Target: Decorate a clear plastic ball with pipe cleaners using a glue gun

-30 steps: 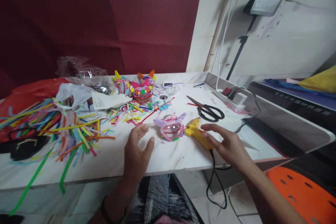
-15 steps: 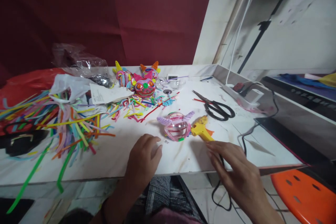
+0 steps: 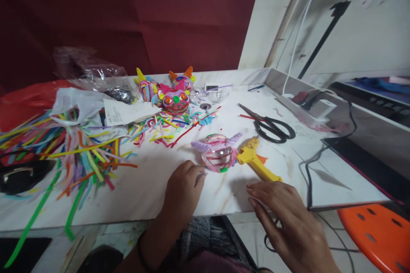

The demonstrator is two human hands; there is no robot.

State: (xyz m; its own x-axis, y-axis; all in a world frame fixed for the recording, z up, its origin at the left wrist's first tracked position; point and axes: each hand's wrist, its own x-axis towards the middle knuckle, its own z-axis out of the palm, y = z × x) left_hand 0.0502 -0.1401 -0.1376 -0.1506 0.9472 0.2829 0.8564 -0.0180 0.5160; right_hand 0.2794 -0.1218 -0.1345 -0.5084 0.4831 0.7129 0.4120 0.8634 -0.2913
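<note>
A clear plastic ball (image 3: 221, 155) wrapped in pink pipe cleaner, with two lilac twisted ears, sits on the table in front of me. Just below and left of it, my left hand (image 3: 184, 190) has its thumb and fingers drawn together at the tabletop, over a small shiny bit too tiny to name. To the ball's right lies a yellow glue gun (image 3: 256, 162), its nozzle end stained brown. My right hand (image 3: 288, 211) hovers by the gun's handle end, fingers stretched out and holding nothing.
Black-handled scissors (image 3: 272, 126) lie at the right. Finished pipe-cleaner animal heads (image 3: 175, 100) stand at the back, near cut scraps (image 3: 166, 128). Loose pipe cleaners (image 3: 77, 149) heap at the left. A power strip (image 3: 304, 108) and a black cable (image 3: 308, 175) run along the right side.
My right hand has let go of the glue gun's handle, which now lies on the table. My left hand has moved right, its fingers closing over the small shiny bits. The view has shifted slightly.
</note>
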